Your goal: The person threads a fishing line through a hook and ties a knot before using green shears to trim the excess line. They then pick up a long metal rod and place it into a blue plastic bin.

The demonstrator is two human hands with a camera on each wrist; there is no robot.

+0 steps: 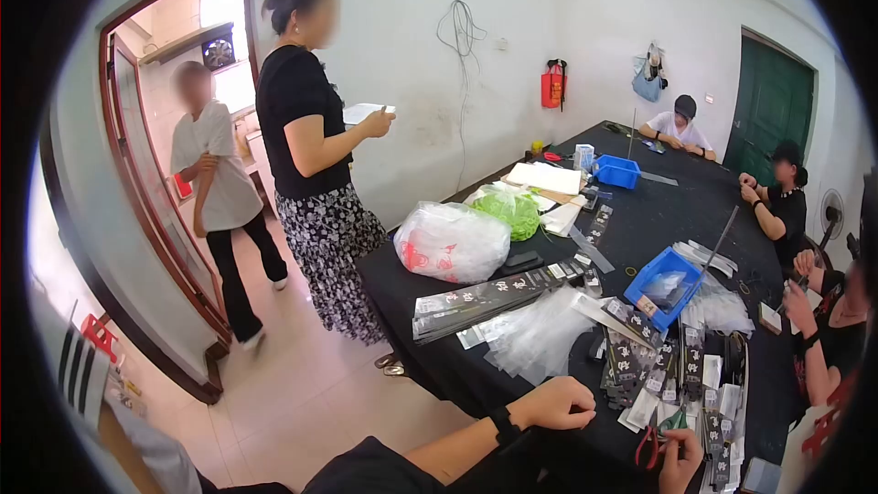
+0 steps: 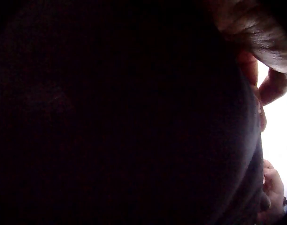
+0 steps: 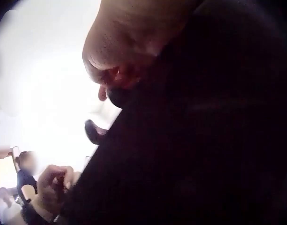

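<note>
In the head view my left hand (image 1: pixel 555 402), a black band at its wrist, rests at the near table edge with fingers loosely curled and nothing visible in them. Lower right, my right hand (image 1: pixel 681 462) grips a small hand tool (image 1: pixel 647 448) with red and green handles. Black printed packets (image 1: pixel 631 361) lie in overlapping piles beyond both hands. Dark cloth fills most of both wrist views; the left hand (image 2: pixel 260 37) shows at the upper right of one, and the right hand (image 3: pixel 134 42), around dark handle ends (image 3: pixel 116 97), at the top of the other.
On the black-covered table (image 1: pixel 567 151) are clear plastic sleeves (image 1: pixel 540 334), a blue bin (image 1: pixel 663 288) with a rod beside it, another blue bin (image 1: pixel 617 171) and a white plastic bag (image 1: pixel 453 242). Several people sit along the far and right sides; two stand at the left near a doorway.
</note>
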